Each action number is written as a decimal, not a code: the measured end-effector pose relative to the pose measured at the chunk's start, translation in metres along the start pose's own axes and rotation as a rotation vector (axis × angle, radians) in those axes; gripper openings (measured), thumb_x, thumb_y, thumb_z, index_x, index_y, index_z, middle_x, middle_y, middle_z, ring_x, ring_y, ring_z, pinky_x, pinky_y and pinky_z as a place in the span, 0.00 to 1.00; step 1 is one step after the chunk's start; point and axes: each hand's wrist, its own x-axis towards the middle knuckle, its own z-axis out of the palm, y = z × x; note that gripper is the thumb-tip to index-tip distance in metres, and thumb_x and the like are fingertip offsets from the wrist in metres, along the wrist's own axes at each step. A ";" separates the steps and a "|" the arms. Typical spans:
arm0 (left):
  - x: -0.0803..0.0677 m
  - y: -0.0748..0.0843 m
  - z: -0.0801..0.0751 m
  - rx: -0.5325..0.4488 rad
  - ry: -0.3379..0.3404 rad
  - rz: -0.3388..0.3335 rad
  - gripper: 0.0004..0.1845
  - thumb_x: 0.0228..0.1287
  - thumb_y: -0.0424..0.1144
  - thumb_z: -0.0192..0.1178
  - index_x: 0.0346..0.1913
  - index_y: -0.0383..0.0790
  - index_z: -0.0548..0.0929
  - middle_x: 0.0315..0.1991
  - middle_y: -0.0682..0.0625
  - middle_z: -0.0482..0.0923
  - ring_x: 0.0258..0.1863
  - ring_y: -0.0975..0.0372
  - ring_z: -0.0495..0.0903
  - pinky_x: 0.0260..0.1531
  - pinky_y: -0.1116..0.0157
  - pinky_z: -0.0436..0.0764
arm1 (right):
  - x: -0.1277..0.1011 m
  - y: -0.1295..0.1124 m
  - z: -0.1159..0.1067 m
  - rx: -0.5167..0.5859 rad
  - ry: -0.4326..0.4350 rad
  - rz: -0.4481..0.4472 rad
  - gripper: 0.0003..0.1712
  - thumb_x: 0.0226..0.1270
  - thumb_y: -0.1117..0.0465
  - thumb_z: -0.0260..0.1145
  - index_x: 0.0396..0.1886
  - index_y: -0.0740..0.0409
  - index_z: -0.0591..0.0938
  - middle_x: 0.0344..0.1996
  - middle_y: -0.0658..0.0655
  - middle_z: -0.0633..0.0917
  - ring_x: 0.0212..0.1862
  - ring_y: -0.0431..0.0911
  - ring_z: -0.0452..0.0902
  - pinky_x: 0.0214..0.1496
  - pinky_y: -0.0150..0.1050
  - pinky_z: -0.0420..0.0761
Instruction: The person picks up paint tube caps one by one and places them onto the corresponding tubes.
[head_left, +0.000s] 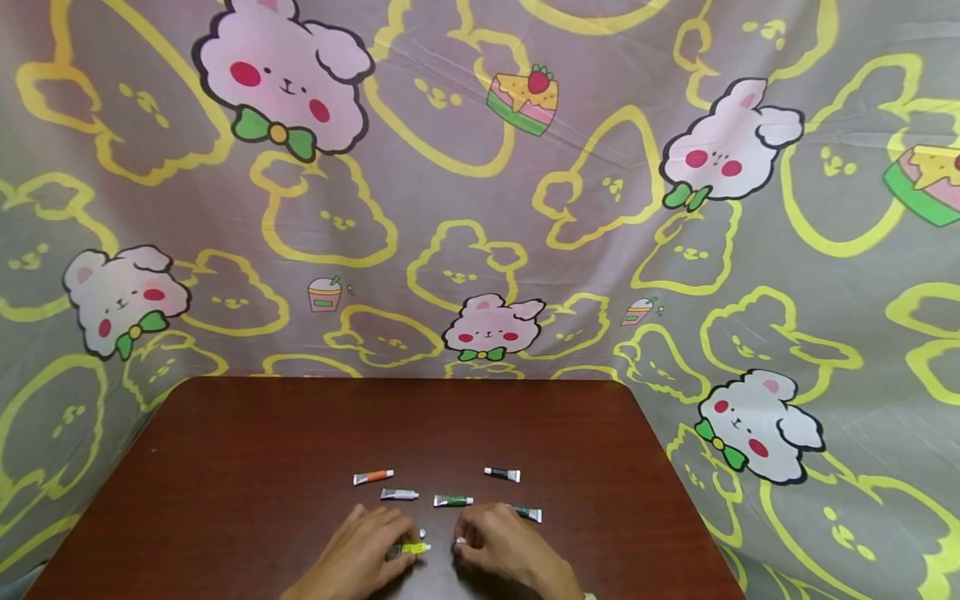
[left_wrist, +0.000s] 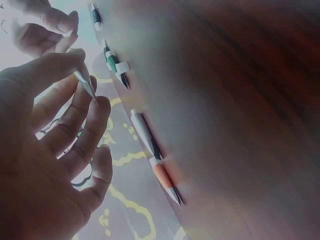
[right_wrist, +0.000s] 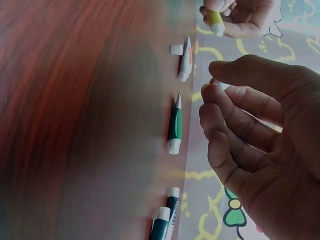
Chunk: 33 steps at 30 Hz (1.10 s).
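My left hand (head_left: 367, 546) pinches a small yellow paint tube (head_left: 414, 549) between thumb and fingers, its white end pointing right. The tube's yellow body (right_wrist: 215, 18) also shows in the right wrist view. My right hand (head_left: 502, 542) faces it across a short gap. Between that thumb and forefinger is a tiny white cap (right_wrist: 221, 85), partly hidden by the fingertips. A second white cap (head_left: 422, 533) lies on the table just beyond the yellow tube. Close ahead of the hands lie a green paint tube (head_left: 453, 501) and a silvery-white one (head_left: 399, 494).
The brown table (head_left: 285, 450) also bears an orange tube (head_left: 372, 477) at the left, a black tube (head_left: 502, 474) at the right, and a dark green tube (head_left: 528, 514) partly behind my right hand. A cartoon-printed curtain (head_left: 420, 275) hangs around the table's far side.
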 end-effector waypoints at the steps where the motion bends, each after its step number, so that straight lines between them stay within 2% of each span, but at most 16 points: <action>1: 0.001 0.000 0.001 -0.003 0.002 0.002 0.19 0.50 0.47 0.84 0.38 0.60 0.82 0.36 0.68 0.81 0.36 0.73 0.80 0.35 0.69 0.61 | 0.000 0.000 0.001 -0.005 0.005 -0.008 0.08 0.63 0.63 0.79 0.33 0.46 0.86 0.26 0.38 0.82 0.30 0.22 0.70 0.35 0.14 0.67; 6: 0.003 0.002 0.000 -0.033 -0.034 -0.017 0.18 0.53 0.47 0.83 0.39 0.60 0.82 0.37 0.69 0.81 0.37 0.73 0.80 0.35 0.69 0.61 | 0.000 0.000 0.004 -0.026 0.022 -0.057 0.08 0.62 0.63 0.79 0.34 0.48 0.87 0.27 0.40 0.83 0.31 0.22 0.69 0.37 0.13 0.67; 9: 0.003 0.003 0.000 -0.044 -0.053 -0.027 0.17 0.55 0.47 0.83 0.40 0.60 0.82 0.38 0.69 0.81 0.38 0.73 0.80 0.36 0.69 0.62 | -0.001 0.001 0.004 -0.059 0.039 -0.096 0.07 0.64 0.62 0.79 0.36 0.48 0.88 0.30 0.41 0.85 0.34 0.23 0.72 0.40 0.15 0.69; 13: 0.002 0.004 0.001 -0.038 -0.031 -0.012 0.18 0.53 0.47 0.83 0.39 0.60 0.82 0.37 0.69 0.81 0.38 0.73 0.80 0.36 0.69 0.61 | -0.002 0.003 0.006 -0.100 0.052 -0.150 0.04 0.68 0.60 0.78 0.39 0.48 0.90 0.35 0.42 0.89 0.39 0.27 0.81 0.46 0.19 0.76; 17: 0.003 0.004 0.002 -0.039 -0.019 0.001 0.18 0.53 0.47 0.83 0.39 0.60 0.82 0.37 0.68 0.81 0.37 0.73 0.79 0.35 0.69 0.60 | -0.001 0.003 0.007 -0.113 0.040 -0.154 0.03 0.70 0.59 0.76 0.41 0.48 0.91 0.38 0.42 0.91 0.43 0.29 0.85 0.48 0.22 0.78; 21: 0.003 0.005 0.001 -0.042 -0.008 0.013 0.18 0.52 0.48 0.84 0.39 0.60 0.82 0.36 0.68 0.81 0.36 0.74 0.78 0.35 0.69 0.60 | -0.001 0.001 0.007 -0.085 0.034 -0.126 0.04 0.71 0.59 0.76 0.42 0.50 0.90 0.37 0.43 0.91 0.41 0.28 0.83 0.46 0.20 0.77; 26: 0.003 0.006 0.001 -0.035 0.016 0.029 0.19 0.49 0.47 0.84 0.39 0.60 0.82 0.35 0.68 0.80 0.36 0.74 0.78 0.36 0.70 0.61 | -0.001 -0.003 0.007 -0.023 0.046 -0.096 0.05 0.69 0.60 0.77 0.41 0.51 0.88 0.33 0.42 0.88 0.36 0.25 0.75 0.43 0.16 0.71; 33: 0.003 0.005 0.005 -0.029 0.041 0.050 0.20 0.48 0.48 0.85 0.38 0.59 0.82 0.34 0.68 0.80 0.35 0.74 0.78 0.36 0.70 0.61 | 0.000 -0.005 0.010 -0.024 0.075 -0.106 0.06 0.69 0.60 0.78 0.40 0.50 0.87 0.32 0.41 0.85 0.36 0.25 0.73 0.42 0.15 0.69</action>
